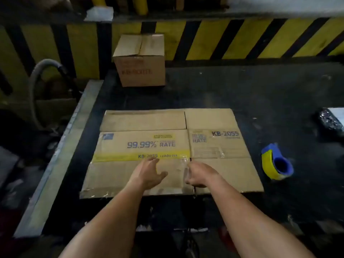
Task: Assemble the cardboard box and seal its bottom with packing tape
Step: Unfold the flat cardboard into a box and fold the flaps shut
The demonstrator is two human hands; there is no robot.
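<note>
Cardboard lies flat on our dark table (242, 90): the box (145, 123) is not yet opened up, printed side up, squarely before us. Our left hand (149, 172) spreads over the near flap, likely to steady it. Our right hand (197, 175) curls at the slit between flaps; whether it grips, we cannot tell. The tape roll (277, 162) sits within reach at the right.

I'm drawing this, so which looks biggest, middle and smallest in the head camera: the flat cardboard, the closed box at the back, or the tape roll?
1. flat cardboard, biggest by far.
2. closed box, farther back, so it looks smaller.
3. tape roll, smallest.
</note>
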